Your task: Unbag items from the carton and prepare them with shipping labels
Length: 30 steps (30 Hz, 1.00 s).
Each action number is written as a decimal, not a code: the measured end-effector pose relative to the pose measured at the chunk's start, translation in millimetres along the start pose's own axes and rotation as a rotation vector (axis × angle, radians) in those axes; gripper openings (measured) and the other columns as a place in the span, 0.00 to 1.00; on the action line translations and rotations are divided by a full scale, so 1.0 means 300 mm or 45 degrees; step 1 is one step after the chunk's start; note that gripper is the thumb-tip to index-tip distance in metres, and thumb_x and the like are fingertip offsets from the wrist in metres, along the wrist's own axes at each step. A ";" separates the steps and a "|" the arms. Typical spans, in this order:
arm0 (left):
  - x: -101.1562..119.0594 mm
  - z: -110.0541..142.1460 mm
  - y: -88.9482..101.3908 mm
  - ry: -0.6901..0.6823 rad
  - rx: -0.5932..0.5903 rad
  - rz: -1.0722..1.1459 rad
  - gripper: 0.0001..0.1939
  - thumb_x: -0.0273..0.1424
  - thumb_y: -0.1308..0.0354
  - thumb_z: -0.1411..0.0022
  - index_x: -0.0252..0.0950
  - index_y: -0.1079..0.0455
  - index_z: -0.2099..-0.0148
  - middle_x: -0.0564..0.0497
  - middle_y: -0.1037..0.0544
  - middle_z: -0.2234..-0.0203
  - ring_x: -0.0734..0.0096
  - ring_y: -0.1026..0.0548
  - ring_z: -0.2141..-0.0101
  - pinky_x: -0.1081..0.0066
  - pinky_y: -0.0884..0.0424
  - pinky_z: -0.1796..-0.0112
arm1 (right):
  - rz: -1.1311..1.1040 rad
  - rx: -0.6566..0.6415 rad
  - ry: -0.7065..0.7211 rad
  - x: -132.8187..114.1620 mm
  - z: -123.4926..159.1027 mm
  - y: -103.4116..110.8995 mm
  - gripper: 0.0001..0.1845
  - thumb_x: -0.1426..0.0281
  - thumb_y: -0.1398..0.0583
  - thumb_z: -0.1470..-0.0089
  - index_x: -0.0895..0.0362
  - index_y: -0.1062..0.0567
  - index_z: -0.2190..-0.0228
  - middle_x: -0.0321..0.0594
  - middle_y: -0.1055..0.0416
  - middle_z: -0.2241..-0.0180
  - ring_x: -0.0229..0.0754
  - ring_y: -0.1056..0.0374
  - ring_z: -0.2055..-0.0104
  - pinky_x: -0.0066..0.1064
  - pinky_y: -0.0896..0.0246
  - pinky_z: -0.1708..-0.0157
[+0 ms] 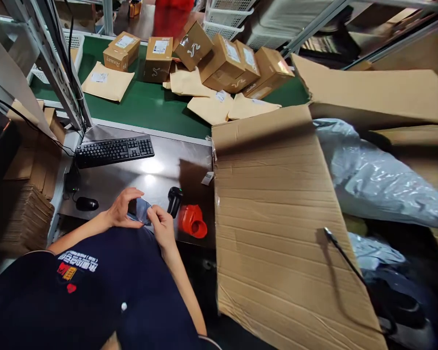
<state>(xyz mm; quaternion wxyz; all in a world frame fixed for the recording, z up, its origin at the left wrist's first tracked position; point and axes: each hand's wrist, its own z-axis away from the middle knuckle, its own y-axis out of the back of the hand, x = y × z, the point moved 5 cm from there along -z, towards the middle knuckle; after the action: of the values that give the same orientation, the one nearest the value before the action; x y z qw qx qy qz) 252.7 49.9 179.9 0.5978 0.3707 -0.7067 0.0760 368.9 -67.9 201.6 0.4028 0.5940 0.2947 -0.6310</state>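
Close in front of my chest, my left hand (124,209) curls its thumb and fingers around a small bluish, shiny packet (143,210). Something dark shows at the packet's left side, but its kind is unclear. My right hand (162,227) pinches the packet's right edge between thumb and fingers. Just right of my hands, a black handheld scanner (174,200) rests on the metal tabletop (160,181). Beside the scanner lies an orange-red tape dispenser (192,221).
A black keyboard (115,150) and mouse (86,204) lie to the left. Brown boxes (158,61) and paper mailers (108,82) sit on the green belt (138,108) behind. At right, a large carton's flap (270,209) overhangs the table edge; grey plastic bags (379,170) fill the carton.
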 end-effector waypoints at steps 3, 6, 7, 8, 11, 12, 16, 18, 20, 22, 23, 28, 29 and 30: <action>0.045 -0.021 0.017 0.032 0.073 0.013 0.48 0.48 0.21 0.69 0.36 0.32 0.46 0.36 0.28 0.45 0.39 0.31 0.41 0.40 0.43 0.36 | 0.008 0.065 0.027 -0.006 -0.007 0.002 0.26 0.53 0.42 0.40 0.53 0.39 0.82 0.31 0.44 0.80 0.37 0.47 0.76 0.32 0.46 0.73; 0.080 -0.053 0.021 0.199 -0.020 0.051 0.29 0.52 0.28 0.54 0.37 0.28 0.57 0.43 0.24 0.57 0.51 0.26 0.53 0.53 0.30 0.48 | 0.155 0.067 0.098 -0.024 -0.016 -0.004 0.23 0.57 0.40 0.40 0.54 0.36 0.82 0.32 0.41 0.79 0.38 0.45 0.75 0.33 0.45 0.70; 0.083 -0.063 0.016 0.284 -0.093 0.090 0.22 0.51 0.33 0.45 0.37 0.28 0.63 0.47 0.25 0.65 0.59 0.26 0.61 0.59 0.29 0.55 | 0.188 0.040 0.116 -0.028 -0.019 -0.009 0.22 0.58 0.39 0.41 0.54 0.35 0.81 0.32 0.40 0.79 0.38 0.44 0.74 0.33 0.45 0.70; 0.083 -0.069 0.010 0.371 -0.167 0.153 0.20 0.50 0.37 0.40 0.37 0.30 0.67 0.51 0.27 0.71 0.66 0.29 0.68 0.64 0.30 0.61 | 0.198 0.014 0.127 -0.031 -0.021 -0.013 0.21 0.59 0.39 0.41 0.54 0.35 0.82 0.32 0.40 0.79 0.38 0.44 0.74 0.33 0.45 0.70; 0.074 -0.074 -0.007 0.539 -0.320 0.463 0.24 0.51 0.38 0.39 0.35 0.33 0.72 0.55 0.33 0.78 0.73 0.35 0.75 0.71 0.37 0.71 | 0.099 -0.061 0.112 -0.025 -0.021 -0.022 0.20 0.60 0.36 0.44 0.54 0.33 0.82 0.32 0.38 0.78 0.37 0.43 0.74 0.32 0.45 0.70; 0.071 -0.072 -0.010 0.556 -0.351 0.576 0.25 0.52 0.36 0.41 0.35 0.33 0.72 0.55 0.32 0.79 0.74 0.34 0.75 0.72 0.37 0.72 | 0.030 -0.101 0.097 -0.019 -0.018 -0.028 0.20 0.60 0.34 0.45 0.54 0.32 0.82 0.32 0.37 0.78 0.37 0.41 0.74 0.32 0.44 0.69; 0.062 -0.041 -0.017 0.598 -0.455 0.894 0.27 0.53 0.32 0.45 0.33 0.32 0.71 0.53 0.28 0.79 0.74 0.30 0.77 0.72 0.33 0.72 | -0.385 -0.241 0.005 0.018 0.000 -0.078 0.22 0.57 0.33 0.47 0.54 0.33 0.82 0.32 0.35 0.78 0.38 0.35 0.74 0.33 0.40 0.68; 0.058 -0.024 -0.018 0.635 -0.456 0.939 0.25 0.51 0.32 0.45 0.33 0.32 0.70 0.53 0.27 0.78 0.73 0.29 0.78 0.72 0.32 0.73 | -0.553 -0.189 -0.051 0.044 0.003 -0.098 0.26 0.54 0.35 0.47 0.54 0.37 0.84 0.31 0.39 0.80 0.37 0.38 0.77 0.33 0.40 0.71; 0.051 -0.011 -0.015 0.677 -0.399 0.854 0.22 0.47 0.34 0.43 0.35 0.34 0.72 0.54 0.28 0.79 0.74 0.29 0.79 0.72 0.34 0.74 | -0.525 -0.024 -0.036 0.060 0.000 -0.096 0.27 0.54 0.36 0.47 0.53 0.41 0.85 0.30 0.43 0.82 0.36 0.43 0.79 0.31 0.44 0.75; 0.042 -0.004 0.000 0.683 -0.272 0.573 0.18 0.39 0.36 0.43 0.36 0.39 0.76 0.57 0.32 0.82 0.76 0.33 0.79 0.74 0.38 0.75 | -0.264 0.208 0.074 0.055 -0.001 -0.069 0.25 0.59 0.37 0.45 0.53 0.42 0.85 0.29 0.45 0.83 0.35 0.46 0.79 0.31 0.47 0.76; 0.041 -0.003 0.013 0.658 -0.198 0.383 0.18 0.35 0.38 0.44 0.37 0.42 0.78 0.58 0.34 0.83 0.77 0.35 0.80 0.74 0.41 0.75 | -0.082 0.315 0.148 0.044 0.002 -0.053 0.24 0.62 0.38 0.45 0.53 0.42 0.85 0.29 0.45 0.83 0.36 0.47 0.78 0.31 0.48 0.75; 0.053 -0.006 0.053 0.549 -0.048 -0.194 0.12 0.26 0.42 0.47 0.36 0.41 0.78 0.60 0.38 0.83 0.78 0.40 0.79 0.73 0.44 0.73 | 0.482 0.402 0.427 0.010 0.017 -0.036 0.11 0.70 0.39 0.42 0.54 0.29 0.77 0.36 0.31 0.73 0.39 0.33 0.70 0.33 0.35 0.66; 0.055 -0.008 0.053 0.534 -0.051 -0.214 0.11 0.26 0.42 0.45 0.36 0.39 0.78 0.59 0.36 0.81 0.77 0.37 0.77 0.72 0.41 0.72 | 0.496 0.367 0.462 0.015 0.018 -0.042 0.08 0.71 0.40 0.42 0.54 0.26 0.74 0.40 0.27 0.68 0.40 0.30 0.67 0.34 0.32 0.64; 0.059 -0.011 0.051 0.501 -0.048 -0.233 0.11 0.26 0.42 0.44 0.36 0.37 0.77 0.57 0.33 0.78 0.75 0.34 0.75 0.71 0.38 0.70 | 0.503 0.329 0.482 0.024 0.019 -0.048 0.08 0.72 0.41 0.42 0.54 0.24 0.71 0.43 0.25 0.61 0.42 0.27 0.63 0.35 0.30 0.61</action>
<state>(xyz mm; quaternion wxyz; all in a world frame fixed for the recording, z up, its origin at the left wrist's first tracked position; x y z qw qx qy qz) 245.6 55.1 201.9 0.7355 0.4001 -0.5410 0.0792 353.8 -66.5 193.6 0.3768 0.7932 0.1605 -0.4507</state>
